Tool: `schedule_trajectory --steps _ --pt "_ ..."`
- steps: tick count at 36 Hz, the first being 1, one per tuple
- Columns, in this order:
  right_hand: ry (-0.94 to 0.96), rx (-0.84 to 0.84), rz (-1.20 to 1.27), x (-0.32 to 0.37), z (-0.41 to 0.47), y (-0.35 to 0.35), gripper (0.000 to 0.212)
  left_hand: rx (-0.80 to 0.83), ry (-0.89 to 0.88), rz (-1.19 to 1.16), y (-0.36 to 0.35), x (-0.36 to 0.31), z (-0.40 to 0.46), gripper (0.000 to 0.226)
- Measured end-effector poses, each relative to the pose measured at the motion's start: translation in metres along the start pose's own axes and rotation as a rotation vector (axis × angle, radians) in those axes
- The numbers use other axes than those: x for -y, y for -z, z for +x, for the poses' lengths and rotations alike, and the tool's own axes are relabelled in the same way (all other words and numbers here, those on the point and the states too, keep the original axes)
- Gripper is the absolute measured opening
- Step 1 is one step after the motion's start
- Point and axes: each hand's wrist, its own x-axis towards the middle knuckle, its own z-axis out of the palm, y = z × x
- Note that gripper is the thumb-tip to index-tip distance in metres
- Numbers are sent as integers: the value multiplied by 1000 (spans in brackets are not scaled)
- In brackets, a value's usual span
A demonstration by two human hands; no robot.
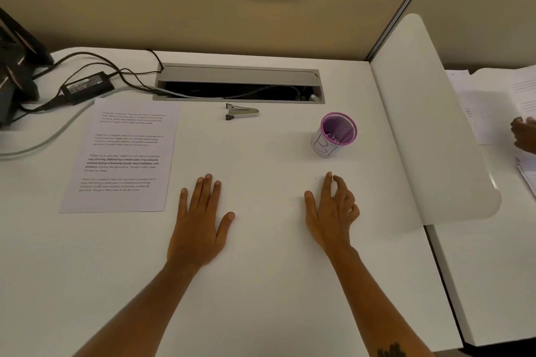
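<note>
On desk (261, 298), left hand (200, 220) flat, right hand (330, 214) loosely curled, both grips empty

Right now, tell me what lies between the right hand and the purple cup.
Nothing: in the head view only bare white desk separates the right hand from the cup. The hand holds nothing.

surface (261, 298): white, carrying a grey cable slot (240, 70) at its far edge
stapler (241, 112): lying just in front of the cable slot
printed sheet (121, 153): lying flat, front-left of the cable slot
mesh cup (336, 136): standing upright, front-right of the cable slot
power adapter (87, 87): lying left of the cable slot
left hand (200, 226): lying flat, well in front of the cable slot
right hand (330, 211): resting well in front of the cable slot
</note>
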Motion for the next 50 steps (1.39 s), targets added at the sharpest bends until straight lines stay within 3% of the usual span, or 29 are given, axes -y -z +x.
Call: schedule_trajectory --steps 8,13,19,29,37,50 --pt "121 101 -91 -10 8 6 72 -1 0 7 -2 2 0 78" --pt "129 50 -4 -11 14 12 67 -5 -1 5 -3 2 0 78" --pt "202 65 -125 -12 13 14 68 -7 -3 13 -2 2 0 77" --pt "85 -30 115 -26 5 16 54 -18 -3 13 -3 2 0 77" --pt "126 -22 -16 -19 -1 10 54 -23 -4 19 -3 1 0 78" --pt "-50 -251 386 -14 10 -1 20 -37 -5 10 -3 1 0 77"
